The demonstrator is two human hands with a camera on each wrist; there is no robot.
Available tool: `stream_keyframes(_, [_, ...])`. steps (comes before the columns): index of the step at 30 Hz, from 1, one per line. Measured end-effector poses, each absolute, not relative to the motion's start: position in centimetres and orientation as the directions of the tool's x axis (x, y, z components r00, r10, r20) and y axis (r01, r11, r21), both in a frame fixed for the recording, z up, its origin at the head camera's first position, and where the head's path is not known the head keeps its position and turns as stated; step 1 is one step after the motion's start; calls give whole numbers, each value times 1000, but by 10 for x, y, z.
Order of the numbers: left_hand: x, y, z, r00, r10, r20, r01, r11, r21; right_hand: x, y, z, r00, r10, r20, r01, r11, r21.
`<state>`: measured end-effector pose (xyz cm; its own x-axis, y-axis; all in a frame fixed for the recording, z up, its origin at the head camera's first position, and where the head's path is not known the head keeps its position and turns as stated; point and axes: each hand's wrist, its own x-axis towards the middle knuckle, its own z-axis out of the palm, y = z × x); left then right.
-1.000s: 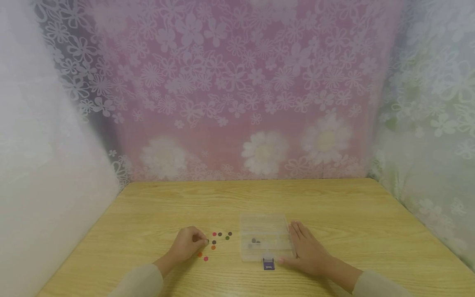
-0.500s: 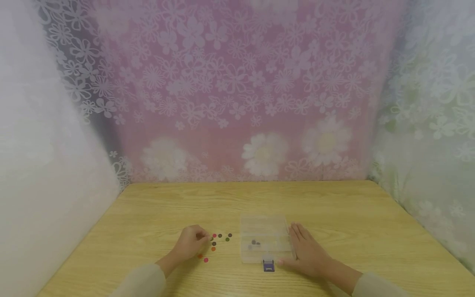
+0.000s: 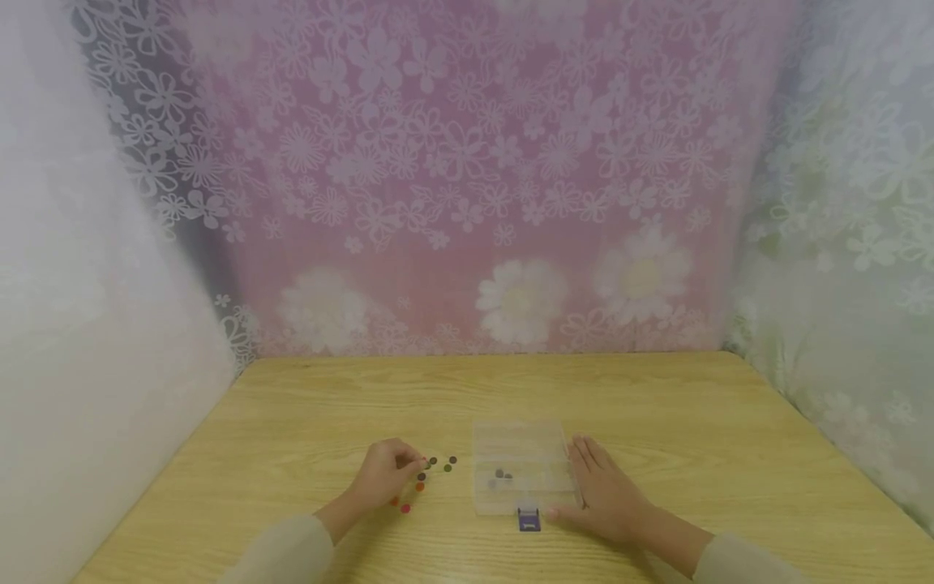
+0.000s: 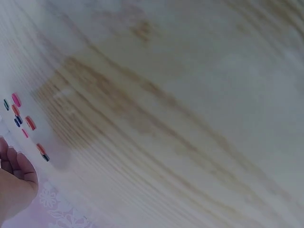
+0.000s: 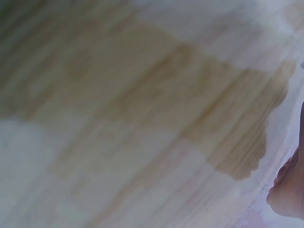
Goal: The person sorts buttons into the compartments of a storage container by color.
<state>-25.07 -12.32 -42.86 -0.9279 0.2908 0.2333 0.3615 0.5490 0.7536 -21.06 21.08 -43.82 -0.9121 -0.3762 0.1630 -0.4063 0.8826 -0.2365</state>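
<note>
In the head view my left hand (image 3: 387,474) pinches a small dark greenish disc (image 3: 427,465) between thumb and index finger, low over the table. Around it lie several small flat discs: a green disc (image 3: 447,468), a dark disc (image 3: 452,460), an orange disc (image 3: 420,487) and a pink disc (image 3: 405,508). A clear plastic compartment box (image 3: 525,508) with a purple latch (image 3: 529,520) stands to their right; a few dark discs (image 3: 499,473) show in one compartment. My right hand (image 3: 609,499) rests against the box's right side, fingers straight, thumb near the front corner.
The wooden table (image 3: 350,389) reaches back to a pink floral curtain (image 3: 452,203). Pale sheets hang at the left and right. Both wrist views show mostly blurred tabletop, with each hand only at an edge.
My left hand has moved a little right and away from me with the dark disc, now covering most of a pink disc. The right hand and the box have stayed in place.
</note>
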Motion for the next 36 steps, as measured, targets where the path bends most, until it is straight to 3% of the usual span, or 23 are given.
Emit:
stream_keyframes(16, [-249, -112, -424, -909, 346, 232, 382, 473, 794, -212, 212, -442, -906, -380, 188, -416, 881, -224])
stream_keyframes(36, [-244, -95, -425, -880, 398, 258, 439, 476, 762, -212, 211, -442, -912, -374, 166, -406, 881, -245])
